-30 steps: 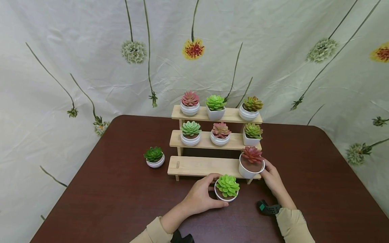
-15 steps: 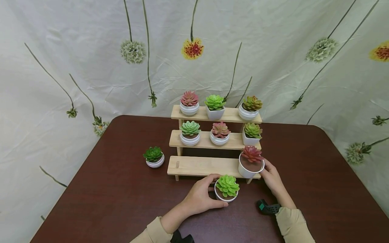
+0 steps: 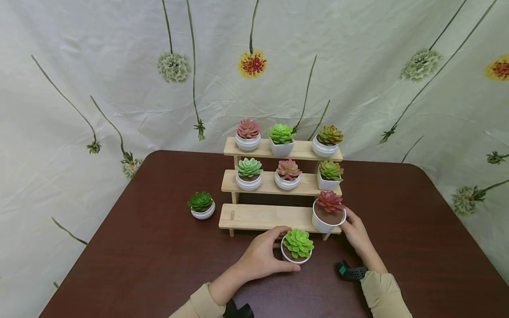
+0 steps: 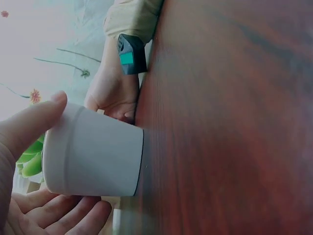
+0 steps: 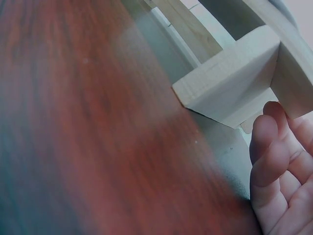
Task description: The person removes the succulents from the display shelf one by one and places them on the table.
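Observation:
My left hand (image 3: 258,256) grips a white pot (image 4: 98,152) with a bright green succulent (image 3: 298,243), thumb at the rim and fingers on the far side. This pot stands upright on the table, just before the wooden tiered stand (image 3: 262,217). On the right end of the stand's lowest tier is a larger white pot (image 3: 323,224) with a red succulent (image 3: 329,203). My right hand (image 3: 355,233) holds that pot from its right side, and its thumb is hidden in the head view. In the right wrist view, curled fingers (image 5: 271,164) lie beside the stand's leg (image 5: 230,78).
Several small potted succulents stand on the middle tier (image 3: 267,188) and top tier (image 3: 264,149). A dark green succulent (image 3: 200,202) in a white pot sits on the brown table (image 3: 159,256), left of the stand. Behind hangs a flower-printed cloth (image 3: 358,79).

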`<state>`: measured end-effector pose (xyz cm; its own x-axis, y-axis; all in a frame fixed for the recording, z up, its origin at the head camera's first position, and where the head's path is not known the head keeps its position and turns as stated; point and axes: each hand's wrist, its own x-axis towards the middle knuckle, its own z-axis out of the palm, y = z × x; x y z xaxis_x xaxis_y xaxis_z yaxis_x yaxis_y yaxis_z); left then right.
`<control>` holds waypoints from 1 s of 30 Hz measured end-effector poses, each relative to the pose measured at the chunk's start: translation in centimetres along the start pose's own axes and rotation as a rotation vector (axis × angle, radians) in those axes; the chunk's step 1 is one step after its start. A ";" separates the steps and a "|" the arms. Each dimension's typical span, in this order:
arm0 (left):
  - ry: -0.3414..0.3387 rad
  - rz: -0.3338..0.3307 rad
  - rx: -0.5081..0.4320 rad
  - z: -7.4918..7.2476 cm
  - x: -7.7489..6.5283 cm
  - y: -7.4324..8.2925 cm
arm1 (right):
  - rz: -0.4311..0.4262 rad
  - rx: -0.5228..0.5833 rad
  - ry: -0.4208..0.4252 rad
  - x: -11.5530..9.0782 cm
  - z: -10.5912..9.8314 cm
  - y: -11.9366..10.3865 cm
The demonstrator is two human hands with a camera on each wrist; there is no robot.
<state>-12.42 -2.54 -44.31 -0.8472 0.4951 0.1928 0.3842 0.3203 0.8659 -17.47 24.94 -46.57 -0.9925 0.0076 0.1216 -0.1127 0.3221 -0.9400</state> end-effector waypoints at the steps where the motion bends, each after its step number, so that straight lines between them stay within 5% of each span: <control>1: 0.000 -0.001 0.013 -0.1 0.0 0.1 | 0.002 -0.002 0.001 0.0 0.0 0.0; 11: 0.029 0.001 0.071 -1.0 0.5 1.5 | 0.010 -0.006 0.003 0.1 -0.1 -0.1; 23: 0.096 0.009 -0.195 -1.3 2.7 3.9 | 0.012 -0.024 -0.006 0.0 -0.1 0.2; 30: 0.122 -0.051 -0.219 -0.3 4.5 4.7 | 0.021 -0.013 0.005 0.1 -0.1 0.1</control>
<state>-14.54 1.01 -39.23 -0.9066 0.3774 0.1886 0.2619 0.1531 0.9529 -17.59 25.06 -46.66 -0.9944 0.0193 0.1037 -0.0913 0.3344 -0.9380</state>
